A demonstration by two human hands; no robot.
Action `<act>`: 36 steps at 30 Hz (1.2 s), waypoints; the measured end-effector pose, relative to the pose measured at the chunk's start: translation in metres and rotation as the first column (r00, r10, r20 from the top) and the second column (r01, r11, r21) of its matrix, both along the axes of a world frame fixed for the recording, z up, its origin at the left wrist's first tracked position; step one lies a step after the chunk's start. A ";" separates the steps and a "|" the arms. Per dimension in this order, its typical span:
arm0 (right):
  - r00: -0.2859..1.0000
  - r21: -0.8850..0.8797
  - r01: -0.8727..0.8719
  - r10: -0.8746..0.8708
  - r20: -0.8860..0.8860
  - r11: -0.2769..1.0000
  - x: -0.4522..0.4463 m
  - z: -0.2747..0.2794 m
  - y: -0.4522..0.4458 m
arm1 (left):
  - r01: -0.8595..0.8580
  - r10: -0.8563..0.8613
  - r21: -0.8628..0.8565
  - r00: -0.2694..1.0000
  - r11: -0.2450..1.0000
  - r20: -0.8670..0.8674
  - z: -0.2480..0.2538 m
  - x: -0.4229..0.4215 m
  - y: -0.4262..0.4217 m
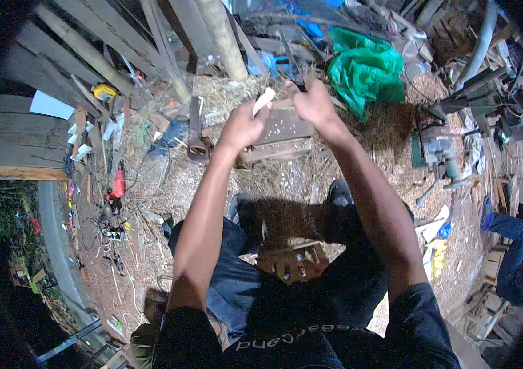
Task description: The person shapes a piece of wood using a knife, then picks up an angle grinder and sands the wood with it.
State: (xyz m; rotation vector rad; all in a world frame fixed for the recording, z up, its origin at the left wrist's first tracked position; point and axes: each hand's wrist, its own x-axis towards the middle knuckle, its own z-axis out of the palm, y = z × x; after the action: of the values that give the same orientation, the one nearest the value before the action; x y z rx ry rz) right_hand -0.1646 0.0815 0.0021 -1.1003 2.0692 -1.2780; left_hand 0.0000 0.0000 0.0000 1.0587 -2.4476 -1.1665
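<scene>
My left hand (245,125) is closed around a short pale piece of wood (264,101), whose light end sticks up past the fingers. To its right, my right hand (315,106) is wrapped around a dark-handled knife (287,50); what looks like its long grey blade points up and away. Both hands are above a low wooden block (286,126) sprinkled with small white chips. Beside the blade, a blue handle (282,66) shows on the ground. Most of the knife's handle is hidden by my fingers.
A green plastic bag (369,67) lies right of my right hand. Left are a rusty metal pipe (196,132) and a red power tool (119,182) with cables. A bench vise (446,161) stands right; another person's leg (511,224) is at far right. Shavings cover the ground.
</scene>
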 end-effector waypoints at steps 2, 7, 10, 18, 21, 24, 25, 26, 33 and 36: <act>0.999 -0.091 0.032 -0.030 0.027 0.995 0.000 -0.001 -0.004 | -0.006 0.023 0.101 0.986 0.995 -0.168 0.006 0.002 0.001; 1.000 -0.103 0.009 -0.010 -0.015 0.995 0.029 0.069 0.056 | 0.039 0.003 0.164 0.969 0.986 -0.248 0.084 0.043 0.050; 0.999 -0.186 0.046 -0.045 0.008 0.981 0.037 0.076 0.069 | 0.051 0.054 0.307 0.944 0.950 -0.325 0.117 0.053 0.077; 0.940 -0.327 0.073 0.044 0.337 0.942 0.055 0.087 0.088 | 0.263 0.163 0.701 0.863 0.663 -0.478 0.132 0.064 0.097; 0.893 -0.318 0.003 0.140 0.427 0.948 0.065 0.095 0.095 | 0.254 0.157 0.705 0.873 0.662 -0.462 0.128 0.076 0.097; 0.897 -0.309 -0.073 0.198 0.395 0.948 0.085 0.106 0.097 | 0.272 0.052 0.686 0.910 0.675 -0.412 0.120 0.093 0.091; 0.909 -0.313 -0.088 0.204 0.362 0.946 0.093 0.110 0.096 | 0.288 0.000 0.677 0.920 0.678 -0.392 0.118 0.097 0.089; 0.908 -0.295 -0.132 0.235 0.348 0.946 0.097 0.112 0.097 | 0.280 -0.030 0.622 0.924 0.731 -0.381 0.117 0.100 0.088; 0.887 -0.354 -0.206 0.327 0.326 0.912 0.104 0.104 0.091 | 0.215 0.011 0.466 0.900 0.858 -0.435 0.113 0.111 0.083; 0.902 -0.395 -0.141 0.283 0.328 0.908 0.112 0.104 0.088 | 0.194 0.136 0.509 0.831 0.839 -0.540 0.120 0.115 0.080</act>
State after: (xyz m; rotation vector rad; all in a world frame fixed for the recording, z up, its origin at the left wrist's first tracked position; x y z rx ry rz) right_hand -0.0526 0.1699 0.1063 -1.0914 1.4184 -1.6492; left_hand 0.1152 0.0802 0.1195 0.6407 -1.7047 -1.9373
